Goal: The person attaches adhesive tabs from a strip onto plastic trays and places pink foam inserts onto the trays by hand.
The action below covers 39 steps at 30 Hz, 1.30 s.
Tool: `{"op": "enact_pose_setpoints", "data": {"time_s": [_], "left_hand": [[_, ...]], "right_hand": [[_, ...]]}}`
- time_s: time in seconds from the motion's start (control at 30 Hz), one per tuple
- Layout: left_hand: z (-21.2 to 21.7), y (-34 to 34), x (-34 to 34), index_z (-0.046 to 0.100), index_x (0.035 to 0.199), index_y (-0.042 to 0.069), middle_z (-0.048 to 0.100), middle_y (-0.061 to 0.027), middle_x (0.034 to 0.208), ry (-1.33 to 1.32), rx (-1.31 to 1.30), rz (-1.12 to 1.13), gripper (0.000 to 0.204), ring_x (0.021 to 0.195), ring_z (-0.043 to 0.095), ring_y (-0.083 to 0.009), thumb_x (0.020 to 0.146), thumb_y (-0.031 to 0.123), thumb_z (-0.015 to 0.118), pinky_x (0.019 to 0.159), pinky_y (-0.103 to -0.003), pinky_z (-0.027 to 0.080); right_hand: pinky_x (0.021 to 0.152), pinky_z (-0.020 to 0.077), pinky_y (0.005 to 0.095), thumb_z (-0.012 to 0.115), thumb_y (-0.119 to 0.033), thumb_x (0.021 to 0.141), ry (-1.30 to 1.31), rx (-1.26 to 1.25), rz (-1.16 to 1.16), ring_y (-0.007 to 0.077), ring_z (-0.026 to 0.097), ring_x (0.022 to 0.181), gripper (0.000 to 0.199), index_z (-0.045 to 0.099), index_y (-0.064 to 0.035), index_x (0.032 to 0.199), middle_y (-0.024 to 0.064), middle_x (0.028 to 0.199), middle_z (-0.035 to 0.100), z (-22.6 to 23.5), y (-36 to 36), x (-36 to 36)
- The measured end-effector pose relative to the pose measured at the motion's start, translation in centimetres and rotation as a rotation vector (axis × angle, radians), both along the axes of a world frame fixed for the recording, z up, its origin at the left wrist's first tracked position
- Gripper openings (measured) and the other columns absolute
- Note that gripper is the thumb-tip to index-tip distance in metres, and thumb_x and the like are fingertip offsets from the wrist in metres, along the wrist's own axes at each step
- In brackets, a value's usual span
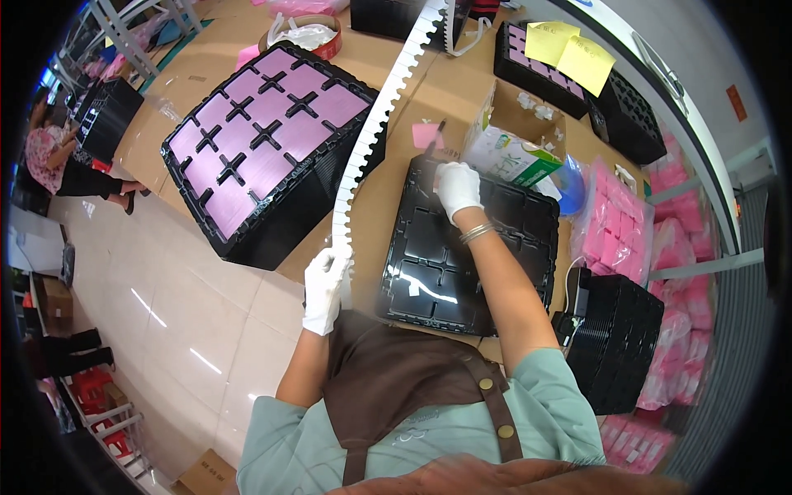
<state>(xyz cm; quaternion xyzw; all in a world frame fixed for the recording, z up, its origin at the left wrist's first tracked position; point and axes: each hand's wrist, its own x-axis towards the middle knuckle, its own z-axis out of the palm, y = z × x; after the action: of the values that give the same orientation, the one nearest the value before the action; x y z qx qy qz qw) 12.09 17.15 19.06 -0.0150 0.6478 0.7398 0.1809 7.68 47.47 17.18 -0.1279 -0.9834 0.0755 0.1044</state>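
Observation:
My left hand (pixel 324 285), in a white glove, is pinched on the lower part of a long white notched strip (pixel 369 153). This strip curves away across the table to the far edge of the view. Over the far part of a glossy black plastic tray (pixel 429 280) is my gloved right hand (pixel 459 190), its fingers curled together. What they hold, if anything, is too small to make out. The tray lies in front of me and has moulded square pockets. Just beyond my right hand, a thin dark pen-like tool (pixel 439 134) lies beside a pink paper note (pixel 425 136).
A tall stack of black trays topped with pink sheets (pixel 272 124) stands at left. To the right are an open carton (pixel 520 136), a blue roll (pixel 569 183), bagged pink packs (pixel 615 219) and more black trays (pixel 619 338). Another person (pixel 58 157) sits far left.

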Motion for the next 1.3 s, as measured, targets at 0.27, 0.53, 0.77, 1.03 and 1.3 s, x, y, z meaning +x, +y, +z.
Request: {"op": "enact_pose_setpoints", "data": {"time_s": [0.27, 0.53, 0.77, 1.03, 1.3], "left_hand": [[-0.6, 0.0, 0.4, 0.063, 0.093, 0.004, 0.061, -0.0004, 0.082, -0.045, -0.029, -0.04, 0.016, 0.069, 0.054, -0.0063, 0.092, 0.02, 0.062, 0.064, -0.022, 0.045], [0.0, 0.9, 0.5, 0.064, 0.093, 0.004, 0.06, -0.0002, 0.079, -0.055, -0.009, -0.032, 0.018, 0.069, 0.054, -0.0062, 0.092, 0.021, 0.062, 0.064, -0.022, 0.045], [-0.3, 0.8, 0.8, 0.064, 0.092, 0.004, 0.06, -0.0005, 0.078, -0.046, -0.03, -0.079, 0.019, 0.068, 0.055, -0.007, 0.091, 0.022, 0.062, 0.063, -0.022, 0.045], [-0.8, 0.6, 1.1, 0.064, 0.093, 0.004, 0.059, 0.0006, 0.078, -0.038, -0.028, -0.047, 0.017, 0.068, 0.054, -0.0064, 0.092, 0.021, 0.062, 0.062, -0.022, 0.044], [-1.1, 0.3, 1.1, 0.065, 0.093, 0.003, 0.059, 0.0004, 0.08, -0.03, -0.022, -0.029, 0.015, 0.068, 0.054, -0.006, 0.091, 0.018, 0.062, 0.062, -0.021, 0.044]], "right_hand": [[0.076, 0.0474, 0.0393, 0.058, -0.005, 0.073, 0.137, -0.352, -0.058, 0.028, 0.062, 0.085, 0.008, 0.065, -0.009, 0.071, 0.0098, 0.079, 0.066, 2.7, -0.5, 4.1], [0.065, 0.0465, 0.0411, 0.067, -0.017, 0.075, -0.085, -0.323, 0.25, 0.027, 0.063, 0.071, 0.006, 0.065, -0.0107, 0.074, 0.0088, 0.072, 0.065, 1.7, -8.0, 13.5], [0.066, 0.0445, 0.0397, 0.068, -0.016, 0.074, -0.253, -0.267, 0.414, 0.0258, 0.063, 0.07, 0.006, 0.067, -0.0109, 0.077, 0.0083, 0.071, 0.066, 2.2, -9.0, 14.0], [0.069, 0.0449, 0.0409, 0.066, -0.02, 0.077, -0.225, -0.2, 0.267, 0.0292, 0.063, 0.072, 0.012, 0.068, -0.009, 0.082, 0.0121, 0.073, 0.066, 2.4, -10.7, 14.3], [0.063, 0.0405, 0.0394, 0.066, -0.016, 0.07, -0.079, 0.223, 0.24, 0.0244, 0.06, 0.072, 0.009, 0.06, -0.0111, 0.068, 0.0073, 0.068, 0.06, 0.8, -12.7, 14.8]]}}
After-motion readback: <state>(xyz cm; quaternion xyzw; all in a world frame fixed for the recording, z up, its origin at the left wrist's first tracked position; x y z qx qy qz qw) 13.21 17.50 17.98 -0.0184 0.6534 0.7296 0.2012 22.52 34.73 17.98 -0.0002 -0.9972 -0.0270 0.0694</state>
